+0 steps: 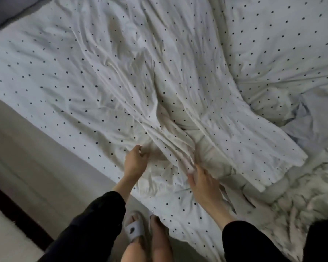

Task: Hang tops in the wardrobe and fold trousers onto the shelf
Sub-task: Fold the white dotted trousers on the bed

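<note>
A bed [36,69] covered in white, black-dotted sheet fills most of the view, its near edge running diagonally from upper left to the bottom centre, with pale floor [17,148] and a dark strip beside it. One pair of cream trousers [178,114] lies spread and creased across the bed, legs stretching away toward the top, its waist end at the near edge. The left hand [135,161] pinches the cloth at the waist's left side with curled fingers; the right hand [201,182] rests on the bunched waist with fingers spread and fairly straight. Both arms wear black sleeves. A rumpled quilt [301,195] bunches at the right, touching the trousers' edge. Two feet stand at the bed's edge, one in a white slipper [134,227], the other too blurred to tell
</note>
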